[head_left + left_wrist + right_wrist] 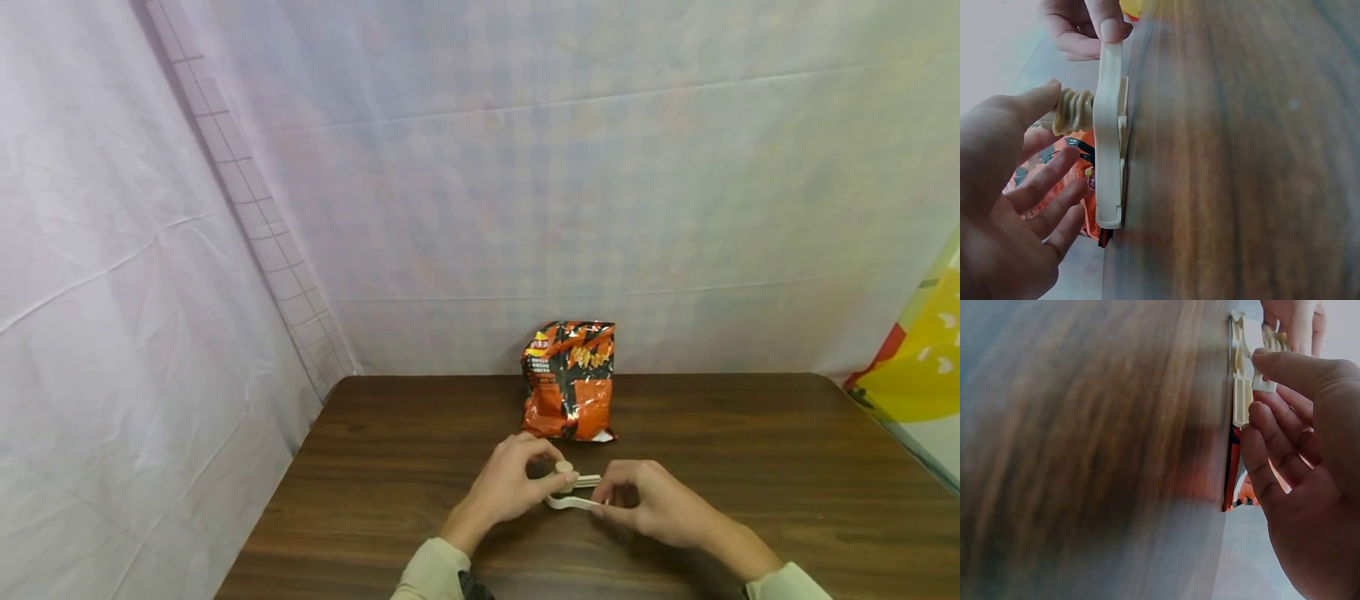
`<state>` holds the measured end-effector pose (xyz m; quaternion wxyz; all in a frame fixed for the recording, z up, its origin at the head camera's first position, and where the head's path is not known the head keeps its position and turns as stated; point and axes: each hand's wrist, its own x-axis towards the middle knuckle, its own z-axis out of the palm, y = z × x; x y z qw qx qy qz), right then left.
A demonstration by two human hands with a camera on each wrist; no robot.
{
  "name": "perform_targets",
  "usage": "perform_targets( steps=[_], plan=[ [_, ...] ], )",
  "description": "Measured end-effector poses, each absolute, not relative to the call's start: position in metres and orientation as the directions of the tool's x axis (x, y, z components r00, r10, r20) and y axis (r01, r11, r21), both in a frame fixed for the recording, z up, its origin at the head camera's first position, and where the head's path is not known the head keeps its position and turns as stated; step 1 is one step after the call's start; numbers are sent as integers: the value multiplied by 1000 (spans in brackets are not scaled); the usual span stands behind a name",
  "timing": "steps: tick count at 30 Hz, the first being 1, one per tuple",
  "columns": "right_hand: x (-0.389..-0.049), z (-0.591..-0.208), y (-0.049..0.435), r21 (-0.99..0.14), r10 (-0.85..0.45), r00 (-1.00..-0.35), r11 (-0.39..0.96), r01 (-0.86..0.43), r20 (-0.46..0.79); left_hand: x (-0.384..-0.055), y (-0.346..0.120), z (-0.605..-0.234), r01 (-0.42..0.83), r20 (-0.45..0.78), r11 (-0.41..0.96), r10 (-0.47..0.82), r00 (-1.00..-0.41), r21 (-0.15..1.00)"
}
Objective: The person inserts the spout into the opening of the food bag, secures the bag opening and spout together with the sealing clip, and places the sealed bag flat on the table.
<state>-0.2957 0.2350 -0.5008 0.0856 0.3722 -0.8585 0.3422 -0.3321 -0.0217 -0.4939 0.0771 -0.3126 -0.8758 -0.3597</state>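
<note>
A cream plastic bag clip [1109,137] with a ridged spout [1074,112] is held low over the brown table. My left hand [517,479] pinches the spout between thumb and index finger; its other fingers spread loosely in the left wrist view. With thumb and fingertips, my right hand [652,504] grips the end of the clip's curved arm [573,502]. That arm stands swung away from the grooved bar [1242,400] behind it. Just beyond the hands, an orange and black chip bag [570,392] stands upright.
The wooden table [390,467] ends at a pale curtain [600,208] behind the chip bag. Another white cloth [135,333] hangs along the left side. A yellow and red patterned cloth [922,358] lies off the table's right edge.
</note>
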Motion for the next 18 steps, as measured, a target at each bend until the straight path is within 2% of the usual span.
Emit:
perform_targets(
  steps=[12, 18],
  plan=[
    [-295, -504, 240, -590, -639, -721, 484, -646, 267, -335, -21, -490, 540, 357, 464, 426, -831, 702],
    [-293, -502, 240, -580, -641, -718, 487, -654, 272, -336, -22, -491, 538, 371, 460, 407, -835, 706]
  ],
)
